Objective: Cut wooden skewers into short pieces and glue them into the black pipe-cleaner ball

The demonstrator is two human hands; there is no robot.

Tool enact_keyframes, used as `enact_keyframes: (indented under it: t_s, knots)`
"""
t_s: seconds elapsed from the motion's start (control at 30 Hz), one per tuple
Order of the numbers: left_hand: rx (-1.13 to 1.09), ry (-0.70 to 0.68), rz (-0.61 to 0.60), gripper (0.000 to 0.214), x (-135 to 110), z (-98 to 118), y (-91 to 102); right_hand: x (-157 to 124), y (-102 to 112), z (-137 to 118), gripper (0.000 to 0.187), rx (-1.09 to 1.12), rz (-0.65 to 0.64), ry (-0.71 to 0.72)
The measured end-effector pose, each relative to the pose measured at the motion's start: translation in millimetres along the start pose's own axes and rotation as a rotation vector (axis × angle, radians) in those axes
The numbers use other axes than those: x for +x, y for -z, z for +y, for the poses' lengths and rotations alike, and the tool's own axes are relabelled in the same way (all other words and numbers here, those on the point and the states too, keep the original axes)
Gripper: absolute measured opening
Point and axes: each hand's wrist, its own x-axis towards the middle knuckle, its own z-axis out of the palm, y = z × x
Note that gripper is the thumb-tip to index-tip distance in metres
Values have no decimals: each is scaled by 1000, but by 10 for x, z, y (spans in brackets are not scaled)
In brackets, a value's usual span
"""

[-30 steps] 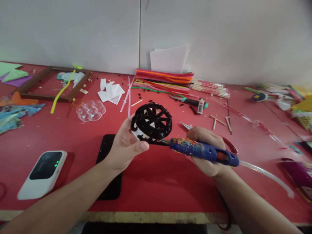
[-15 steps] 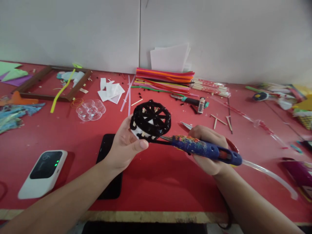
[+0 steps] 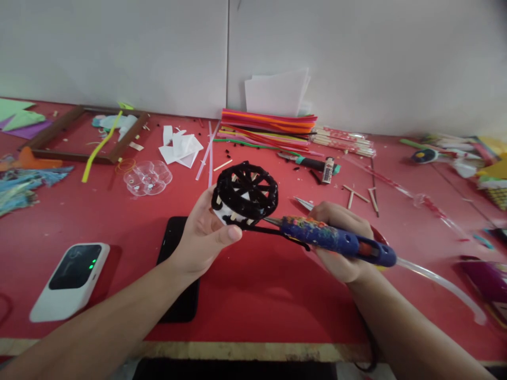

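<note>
My left hand [image 3: 202, 237] grips a small round piece [image 3: 244, 194] wrapped in black pipe cleaner, with black spokes across its top and white showing beneath. A loose black pipe-cleaner end trails from its lower edge toward the right. My right hand [image 3: 340, 243] is closed round a blue glue gun [image 3: 336, 240] smeared with coloured glue. Its metal nozzle touches the lower right edge of the round piece. A clear glue stick [image 3: 439, 285] sticks out of the gun's back.
On the red table [image 3: 253, 295] lie a black phone [image 3: 178, 269] under my left wrist, a white device with a green light [image 3: 71, 279], a clear plastic tray [image 3: 147, 178], a wooden frame [image 3: 83, 134], stacked coloured sheets [image 3: 269, 126], a cutter [image 3: 309, 163] and wooden sticks [image 3: 358, 195].
The round piece and glue gun have drifted slightly up and right. The loose pipe-cleaner end now hangs further out under the gun's nozzle.
</note>
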Motion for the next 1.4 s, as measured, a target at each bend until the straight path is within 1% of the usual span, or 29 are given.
enact_keyframes:
  t_s: [0.07, 0.13, 0.2, 0.23, 0.3, 0.37, 0.4, 0.47, 0.53, 0.6, 0.63, 0.67, 0.7, 0.77, 0.8, 0.83, 0.87, 0.93, 1.0, 1.07, 1.13, 1.2, 1.3, 1.4]
  knots:
    - [-6, -19, 12, 51, 9, 9, -15, 1, 1, 1, 9, -34, 7, 0]
    - [-18, -47, 17, 46, 17, 22, -33, -2, -10, 32, 7, -80, 57, -27]
    - [-33, -47, 25, 42, 24, 39, -46, -4, -36, 104, 7, -170, 105, -125]
    - [-41, -30, 33, 41, 27, 47, -49, -3, -54, 154, 11, -251, 101, -187]
    - [-60, 24, 57, 42, 34, 60, -45, -2, -94, 268, 25, -443, 27, -273]
    - [-93, 77, 72, 43, 43, 69, -32, -4, -130, 365, 39, -589, -89, -281]
    - [-114, 96, 74, 43, 48, 71, -25, -5, -143, 395, 43, -623, -146, -275]
    - [-150, 124, 68, 40, 55, 69, -16, -5, -153, 398, 44, -646, -227, -271]
    - [-162, 137, 62, 35, 54, 63, -23, 3, -139, 329, 39, -647, -250, -258]
    - [-155, 150, 53, 33, 42, 51, -44, 17, -108, 218, 31, -563, -184, -222]
    - [-143, 160, 54, 33, 33, 43, -59, 22, -92, 159, 28, -451, -147, -212]
    - [-124, 171, 64, 34, 24, 34, -73, 25, -80, 105, 26, -280, -127, -213]
    - [-100, 183, 78, 35, 15, 23, -86, 24, -75, 57, 26, -66, -134, -225]
    - [-48, 191, 103, 39, 4, -1, -103, 12, -94, -16, 31, 361, -234, -292]
    - [-28, 186, 108, 41, 2, -14, -106, 3, -119, -43, 34, 513, -287, -332]
    - [-14, 177, 103, 43, 2, -28, -104, -6, -151, -66, 35, 592, -324, -374]
    - [-4, 168, 92, 45, 3, -41, -99, -14, -189, -88, 35, 606, -330, -409]
    - [13, 147, 79, 47, 7, -63, -84, -23, -266, -131, 33, 543, -294, -464]
    - [23, 142, 74, 48, 9, -74, -73, -22, -324, -175, 24, 470, -249, -501]
    - [24, 147, 76, 47, 6, -72, -75, -15, -352, -215, 17, 429, -205, -512]
    - [23, 162, 70, 45, -2, -58, -91, -5, -353, -248, 15, 414, -164, -501]
    - [20, 188, 41, 41, -13, -37, -111, 6, -341, -271, 14, 447, -133, -485]
    - [10, 260, -20, 36, -34, -9, -130, 24, -321, -289, 15, 544, -123, -494]
    - [7, 324, -18, 31, -47, -3, -120, 36, -305, -289, 15, 595, -82, -517]
